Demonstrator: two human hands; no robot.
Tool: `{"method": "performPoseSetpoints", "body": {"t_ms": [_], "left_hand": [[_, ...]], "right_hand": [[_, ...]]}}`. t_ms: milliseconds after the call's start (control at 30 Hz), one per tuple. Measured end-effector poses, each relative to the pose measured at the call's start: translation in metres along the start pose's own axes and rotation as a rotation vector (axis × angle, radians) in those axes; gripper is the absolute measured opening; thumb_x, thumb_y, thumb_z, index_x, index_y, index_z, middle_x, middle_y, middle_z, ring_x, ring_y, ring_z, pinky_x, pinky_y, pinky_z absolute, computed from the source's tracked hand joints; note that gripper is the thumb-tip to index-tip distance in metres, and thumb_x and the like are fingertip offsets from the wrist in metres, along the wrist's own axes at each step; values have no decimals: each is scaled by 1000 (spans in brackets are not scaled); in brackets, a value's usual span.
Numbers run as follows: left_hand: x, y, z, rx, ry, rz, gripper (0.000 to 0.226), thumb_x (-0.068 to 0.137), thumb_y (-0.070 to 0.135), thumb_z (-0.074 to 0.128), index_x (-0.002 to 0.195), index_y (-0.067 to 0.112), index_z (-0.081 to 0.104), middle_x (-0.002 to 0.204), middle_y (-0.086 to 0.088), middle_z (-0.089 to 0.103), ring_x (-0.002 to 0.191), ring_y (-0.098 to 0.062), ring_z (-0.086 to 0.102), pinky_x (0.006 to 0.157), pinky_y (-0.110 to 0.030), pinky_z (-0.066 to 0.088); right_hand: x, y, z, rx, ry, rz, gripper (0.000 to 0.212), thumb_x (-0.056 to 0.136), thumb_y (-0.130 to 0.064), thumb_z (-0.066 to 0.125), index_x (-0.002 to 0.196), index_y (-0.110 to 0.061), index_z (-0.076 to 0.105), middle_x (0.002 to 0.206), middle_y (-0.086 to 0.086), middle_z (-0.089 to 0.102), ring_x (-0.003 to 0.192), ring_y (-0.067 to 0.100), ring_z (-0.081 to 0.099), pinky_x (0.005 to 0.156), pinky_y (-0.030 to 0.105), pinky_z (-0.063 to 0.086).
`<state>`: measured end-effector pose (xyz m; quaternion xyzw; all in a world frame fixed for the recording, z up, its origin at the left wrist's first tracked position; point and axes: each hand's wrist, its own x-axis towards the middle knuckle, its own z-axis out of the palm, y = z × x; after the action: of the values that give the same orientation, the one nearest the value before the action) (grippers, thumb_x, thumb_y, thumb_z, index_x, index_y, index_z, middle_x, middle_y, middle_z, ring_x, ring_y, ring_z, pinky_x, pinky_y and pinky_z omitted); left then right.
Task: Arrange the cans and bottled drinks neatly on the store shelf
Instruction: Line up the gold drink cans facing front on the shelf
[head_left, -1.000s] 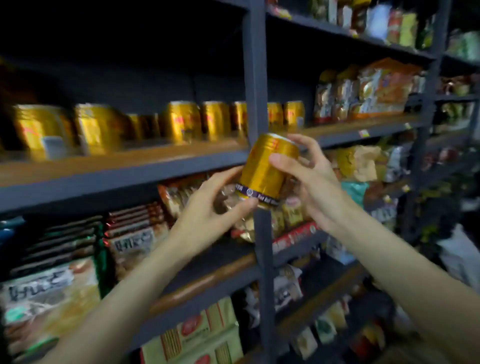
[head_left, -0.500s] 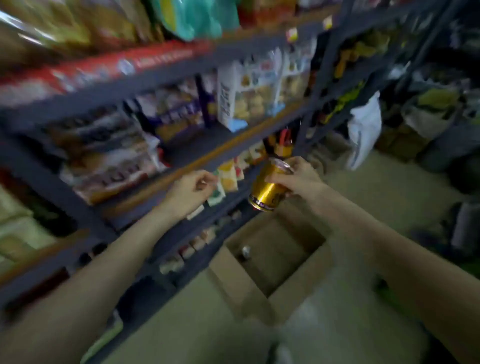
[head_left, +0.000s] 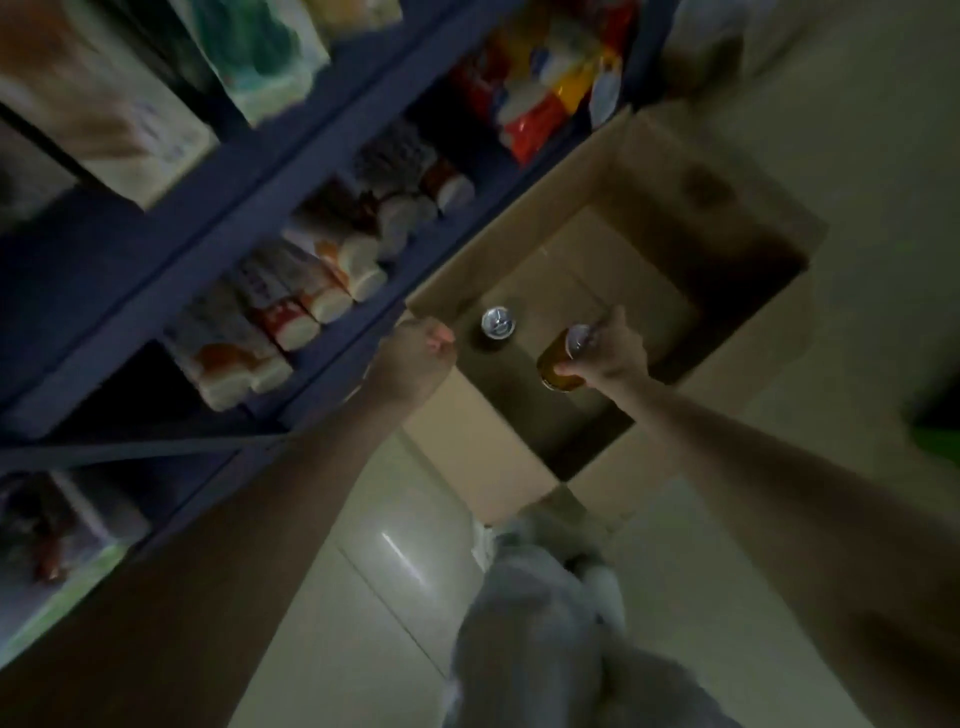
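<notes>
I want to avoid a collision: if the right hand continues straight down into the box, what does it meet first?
Probably the bare floor of the cardboard box. The right hand holds a gold can; the other can stands off to the side. Depth is unclear.

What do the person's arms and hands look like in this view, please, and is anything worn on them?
Both forearms are bare along all that shows, with no sleeves in view. Neither the left hand nor the right hand shows a glove, and no watch or bracelet is visible at the wrists. The picture is dim and blurred, so small items such as rings cannot be ruled out.
</notes>
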<state>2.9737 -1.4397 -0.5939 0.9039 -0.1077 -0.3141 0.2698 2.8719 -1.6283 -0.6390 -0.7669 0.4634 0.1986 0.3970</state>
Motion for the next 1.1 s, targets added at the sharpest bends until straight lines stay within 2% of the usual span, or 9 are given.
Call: {"method": "performPoseSetpoints", "body": {"t_ms": [133, 267, 367, 467, 567, 700, 833, 967, 1100], "left_hand": [[51, -26, 45, -57, 62, 52, 19, 89, 3, 54, 106, 1, 63, 100, -11, 63, 91, -19, 57, 73, -21, 38], [80, -55, 65, -77, 82, 25, 24, 90, 6, 53, 112, 4, 61, 111, -12, 63, 100, -22, 57, 77, -23, 39], [71, -54, 61, -91, 25, 22, 27, 91, 9, 54, 117, 8, 59, 119, -12, 61, 109, -26, 56, 82, -24, 41], [43, -23, 28, -155, 32, 49, 31, 88, 14, 57, 118, 3, 58, 122, -16, 59, 114, -30, 54, 94, -35, 45], [-4, 30, -30, -150, 94, 111, 32, 90, 7, 52, 121, 1, 55, 123, -16, 58, 115, -29, 54, 89, -23, 39], [-109, 123, -161, -110, 279, 266, 31, 90, 2, 49, 120, 3, 57, 119, -15, 60, 108, -29, 57, 90, -29, 42], [-238, 193, -321, 65, 649, 602, 28, 84, 4, 45, 108, 1, 59, 106, -18, 57, 91, -32, 59, 76, -33, 41], [-359, 223, -463, 253, 890, 764, 30, 82, 4, 41, 108, -1, 57, 108, -18, 53, 93, -29, 55, 79, -32, 41], [-474, 211, -584, 388, 1175, 871, 29, 80, -5, 47, 107, -5, 58, 110, -22, 54, 96, -23, 49, 81, -25, 37]], "right_hand": [[80, 23, 74, -52, -15, -95, 89, 68, -20, 84, 138, 2, 33, 137, 15, 44, 124, 32, 47, 96, 31, 39], [125, 31, 126, -62, 56, -120, 59, 77, -2, 71, 126, 2, 38, 132, 21, 44, 117, 36, 50, 88, 31, 38], [118, 17, 113, -138, 60, -121, 47, 88, -2, 57, 130, 5, 37, 136, 23, 42, 125, 36, 44, 93, 32, 31], [83, -18, 58, -247, 66, -225, 49, 95, -11, 49, 138, 5, 31, 143, 22, 36, 132, 33, 35, 98, 30, 25], [10, -77, -30, -334, 85, -399, 44, 96, -10, 44, 137, 5, 37, 143, 22, 38, 131, 34, 36, 104, 31, 24], [-138, -185, -158, -105, 131, -506, 46, 92, -5, 52, 136, -1, 40, 132, 18, 52, 121, 31, 49, 98, 29, 34], [-315, -291, -256, 77, 122, -794, 40, 91, -6, 57, 129, -6, 43, 98, 5, 58, 93, 26, 61, 90, 43, 50], [-494, -380, -317, 181, 117, -1235, 41, 89, -9, 62, 122, -20, 40, 95, -3, 58, 80, 21, 62, 76, 29, 50], [-658, -458, -328, 262, 168, -1611, 44, 83, -14, 64, 117, -22, 37, 97, 0, 56, 70, 12, 56, 71, 22, 48]]}}
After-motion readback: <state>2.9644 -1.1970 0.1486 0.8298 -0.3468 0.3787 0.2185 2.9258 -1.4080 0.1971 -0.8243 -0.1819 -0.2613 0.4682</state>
